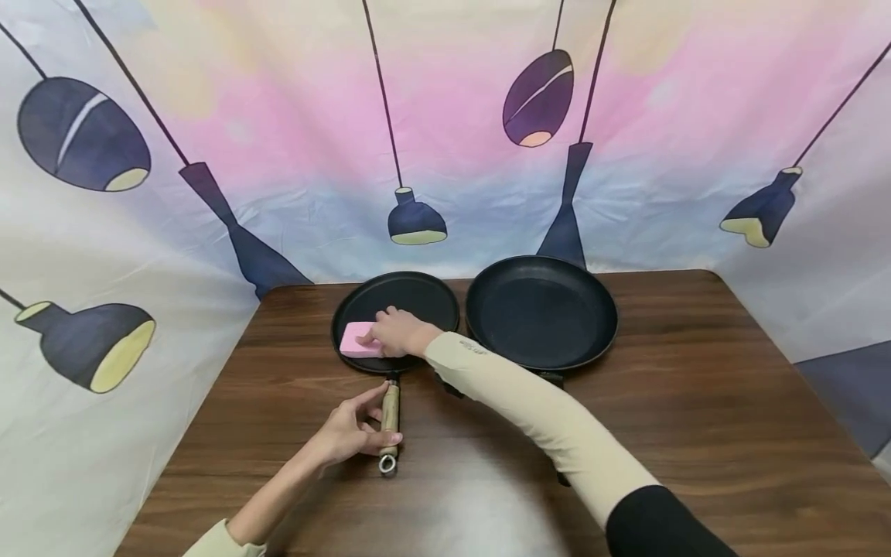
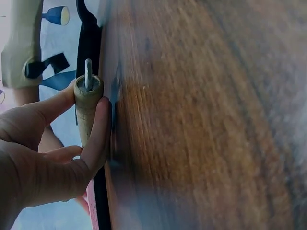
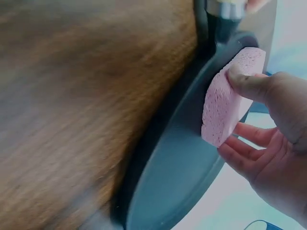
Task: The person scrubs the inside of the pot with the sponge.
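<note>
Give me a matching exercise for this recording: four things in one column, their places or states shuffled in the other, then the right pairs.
Things
1. Sponge
2. Wooden handle
3. Larger pan
4. Smaller pan

Places or states
A. The right-hand pan in the head view
B. Held in the left grip
C. Partly covered by something pink in the head view
D. Held in the right grip

Pairs: 1-D, 2-B, 3-A, 4-C

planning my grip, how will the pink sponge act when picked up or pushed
The pink sponge is probably light for its size, judging by its porous side. It likely squeezes but doesn't flop, since it holds a blocky form in the right hand. Its flat faces make rolling unlikely if pushed across the wooden-handled pan.
</note>
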